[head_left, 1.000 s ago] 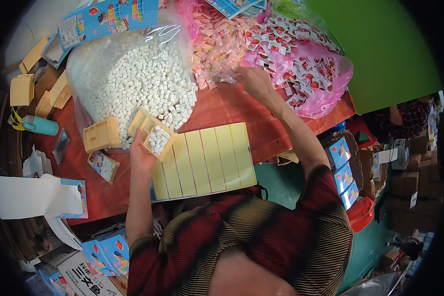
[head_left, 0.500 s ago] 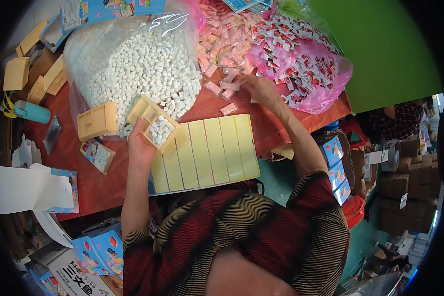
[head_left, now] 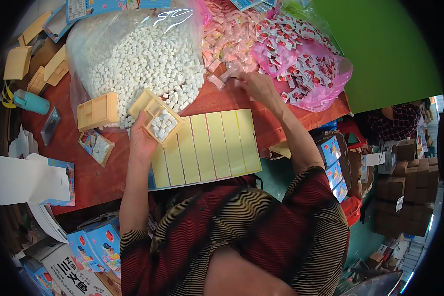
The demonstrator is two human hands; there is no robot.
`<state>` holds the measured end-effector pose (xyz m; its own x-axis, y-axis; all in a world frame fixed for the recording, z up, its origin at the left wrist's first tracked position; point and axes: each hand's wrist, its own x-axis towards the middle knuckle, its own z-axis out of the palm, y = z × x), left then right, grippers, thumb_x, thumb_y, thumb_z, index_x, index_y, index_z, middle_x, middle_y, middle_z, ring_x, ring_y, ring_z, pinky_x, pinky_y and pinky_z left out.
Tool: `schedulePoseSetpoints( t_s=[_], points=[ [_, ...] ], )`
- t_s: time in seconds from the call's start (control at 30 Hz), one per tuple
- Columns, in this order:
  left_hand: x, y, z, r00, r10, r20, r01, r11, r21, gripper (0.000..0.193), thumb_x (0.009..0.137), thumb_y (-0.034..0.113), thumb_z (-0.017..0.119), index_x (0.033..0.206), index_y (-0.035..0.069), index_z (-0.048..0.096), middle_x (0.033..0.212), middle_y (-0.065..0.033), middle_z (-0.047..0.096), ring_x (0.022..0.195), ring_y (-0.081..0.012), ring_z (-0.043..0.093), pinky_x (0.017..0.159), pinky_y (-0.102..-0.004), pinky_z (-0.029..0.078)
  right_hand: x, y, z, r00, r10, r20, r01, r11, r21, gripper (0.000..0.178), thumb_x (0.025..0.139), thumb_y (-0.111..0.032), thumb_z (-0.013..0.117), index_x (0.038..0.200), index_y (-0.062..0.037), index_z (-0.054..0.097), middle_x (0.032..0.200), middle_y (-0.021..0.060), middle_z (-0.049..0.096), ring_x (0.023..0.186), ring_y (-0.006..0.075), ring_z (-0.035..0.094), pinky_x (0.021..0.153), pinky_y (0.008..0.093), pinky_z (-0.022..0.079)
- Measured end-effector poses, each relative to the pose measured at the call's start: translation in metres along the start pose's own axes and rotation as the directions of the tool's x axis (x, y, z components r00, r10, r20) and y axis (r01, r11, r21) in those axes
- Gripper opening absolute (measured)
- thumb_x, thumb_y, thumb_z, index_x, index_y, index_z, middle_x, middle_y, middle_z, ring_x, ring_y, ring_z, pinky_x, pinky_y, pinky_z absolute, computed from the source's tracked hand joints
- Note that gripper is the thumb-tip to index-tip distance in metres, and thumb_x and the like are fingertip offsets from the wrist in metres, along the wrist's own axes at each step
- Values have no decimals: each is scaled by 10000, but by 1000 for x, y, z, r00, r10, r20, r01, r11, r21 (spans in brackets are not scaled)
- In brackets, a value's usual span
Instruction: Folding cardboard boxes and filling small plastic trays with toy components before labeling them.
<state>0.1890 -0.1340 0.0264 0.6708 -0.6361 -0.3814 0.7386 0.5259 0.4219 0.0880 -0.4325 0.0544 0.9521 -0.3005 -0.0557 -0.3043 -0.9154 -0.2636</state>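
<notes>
One pale-yellow, rectangular tray of hard plastic look, with low walls dividing it into compartments, is in the left hand, tilted, near the left end of the yellow sheet. The grip of this hand is closed on its side edge. Small matt white cubes lie loosely in its lower compartment; the upper part is bare.

The right hand is at the near edge of a heap of glossy, flat pink packets, its fingers bent; I cannot tell whether this grip has caught one.

Just behind the tray, a wrinkled transparent plastic bag is filled with many similar cubes. To its left, on the reddish worktop, stands a second pale-yellow compartment tray, and just below it lies a small printed pack with white pieces. The smooth yellow sheet with coloured lines lies before the person. Farther right, a thin pink plastic bag holds red-and-white sachets.
</notes>
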Motion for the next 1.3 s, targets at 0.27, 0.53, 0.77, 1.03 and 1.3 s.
schedulePoseSetpoints(
  t_s=[0.27, 0.53, 0.77, 1.03, 1.3],
  points=[
    [-4, 1, 3, 1000, 7, -27, -6, 1000, 30, 421, 855, 279, 371, 1205, 50, 325, 1170, -119, 426, 1078, -259, 416, 915, -420, 326, 21, -18, -7, 972, -20, -234, 72, 974, 213, 205, 739, -273, 516, 760, -83, 589, 653, 103, 580, 606, 262, 563, 533, 357, 421],
    [-5, -1, 5, 997, 2, -73, 0, 1000, 25, 410, 856, 275, 369, 1193, 44, 338, 1154, -119, 438, 1060, -250, 432, 910, -408, 336, 72, -55, 37, 948, -214, -237, 185, 973, -139, 165, 667, -83, 454, 632, -3, 594, 622, 156, 581, 596, 277, 588, 541, 372, 467],
    [2, 0, -5, 1000, -7, 9, 6, 999, 35, 448, 856, 284, 363, 1232, 52, 287, 1204, -133, 391, 1108, -270, 384, 932, -433, 303, 89, -30, 22, 946, -324, 33, 321, 945, 61, 177, 604, -136, 510, 651, 28, 553, 568, 197, 536, 540, 288, 556, 531, 384, 455],
    [-3, -1, 1, 998, 9, -61, -8, 1000, 23, 441, 858, 282, 363, 1222, 41, 301, 1195, -130, 403, 1092, -261, 405, 928, -416, 312, 61, -21, -5, 933, -130, 336, -37, 893, 448, 158, 607, -164, 566, 577, -10, 586, 491, 39, 515, 462, 130, 501, 437, 279, 388],
    [-6, -3, 10, 997, 53, -64, -51, 998, 30, 367, 864, 237, 369, 1155, 13, 364, 1121, -129, 460, 1033, -241, 453, 895, -377, 353, 32, -36, 19, 990, 29, 135, -67, 957, 284, 289, 609, -273, 639, 543, 3, 585, 490, 92, 540, 456, 150, 515, 462, 296, 389]
  ],
)
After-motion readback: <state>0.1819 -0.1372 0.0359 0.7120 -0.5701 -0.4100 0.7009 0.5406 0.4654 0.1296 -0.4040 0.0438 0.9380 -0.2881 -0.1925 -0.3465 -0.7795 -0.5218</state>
